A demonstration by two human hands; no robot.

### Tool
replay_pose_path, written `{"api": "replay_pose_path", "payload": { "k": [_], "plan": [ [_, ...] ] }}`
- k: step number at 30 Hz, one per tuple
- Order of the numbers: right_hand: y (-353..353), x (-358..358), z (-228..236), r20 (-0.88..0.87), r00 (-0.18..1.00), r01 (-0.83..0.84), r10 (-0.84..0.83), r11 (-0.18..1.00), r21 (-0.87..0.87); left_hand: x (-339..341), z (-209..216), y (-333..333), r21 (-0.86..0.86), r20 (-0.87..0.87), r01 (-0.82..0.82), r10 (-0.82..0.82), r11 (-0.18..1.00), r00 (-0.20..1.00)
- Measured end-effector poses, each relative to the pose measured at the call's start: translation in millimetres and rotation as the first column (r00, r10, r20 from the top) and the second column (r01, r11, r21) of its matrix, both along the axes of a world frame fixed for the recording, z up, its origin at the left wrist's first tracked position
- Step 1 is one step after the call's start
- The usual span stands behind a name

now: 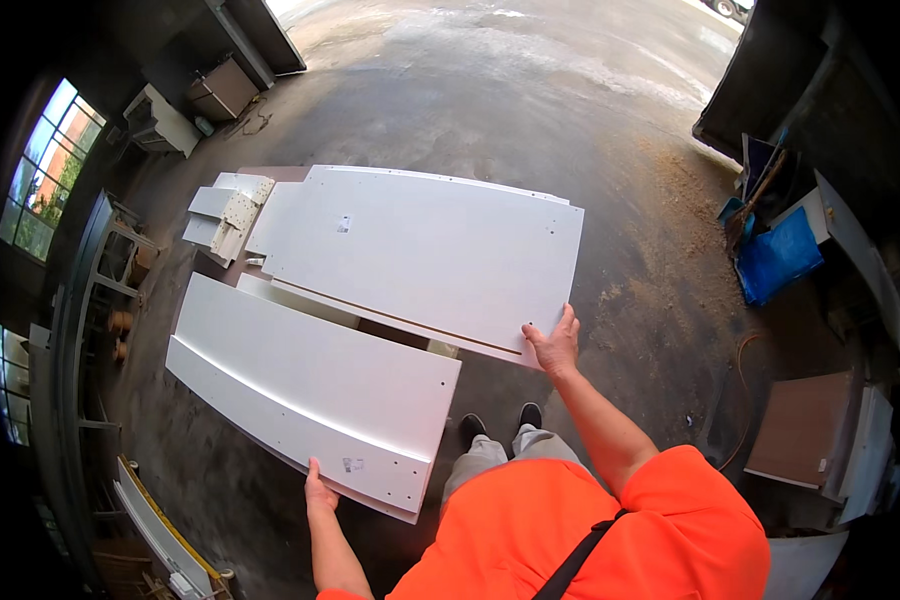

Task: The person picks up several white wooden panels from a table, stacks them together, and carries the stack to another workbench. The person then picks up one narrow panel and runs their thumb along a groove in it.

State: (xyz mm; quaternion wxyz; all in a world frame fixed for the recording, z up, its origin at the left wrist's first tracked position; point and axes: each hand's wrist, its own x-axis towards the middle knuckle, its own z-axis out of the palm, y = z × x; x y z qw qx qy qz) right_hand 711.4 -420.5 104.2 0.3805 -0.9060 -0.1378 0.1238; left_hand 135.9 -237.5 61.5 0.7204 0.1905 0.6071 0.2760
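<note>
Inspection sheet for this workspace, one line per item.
Surface: grey floor, tan debris scattered at right.
Job's things: near white panel; far white panel, slotted along its near side. Each bears a label.
Clutter: small white pieces stacked at far left of the panels; blue sheeting and brown board at right.
Hands: left hand at near panel's edge, right hand at far panel's corner; undersides hidden.
Cables: thin brown line at right, cable or hose unclear.
Surroundings: windows at left, bright opening ahead.
</note>
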Motion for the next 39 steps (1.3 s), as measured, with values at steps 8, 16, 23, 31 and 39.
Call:
{"api": "replay_pose_path", "payload": {
  "k": [8, 16, 23, 31, 39],
  "plan": [
    [18, 69, -75, -0.772, 0.631, 0.525, 0.073, 0.693, 0.495, 18, -4, 7, -0.004, -0.056, -0.046, 0.045, 0.999, 0.997],
    [31, 108, -71, -0.638, 0.768, 0.385, -0.059, 0.838, 0.386, 18, -12, 2, 0.026, -0.071, -0.095, 0.097, 0.995, 0.993],
    [-113, 174, -58, -0.657, 0.749, 0.416, -0.090, 0.835, 0.360, 20, -4, -9, 0.072, -0.158, -0.114, 0.124, 0.991, 0.980],
    [-146, 129, -38, -0.601, 0.784, 0.448, -0.153, 0.810, 0.378, 20, 3, -9, 0.061, -0.150, -0.133, 0.140, 0.989, 0.979],
    [-73, 128, -43, -0.602, 0.788, 0.403, -0.129, 0.847, 0.346, 37, 12, -4, 0.059, -0.149, -0.108, 0.115, 0.992, 0.982]
  ]
}}
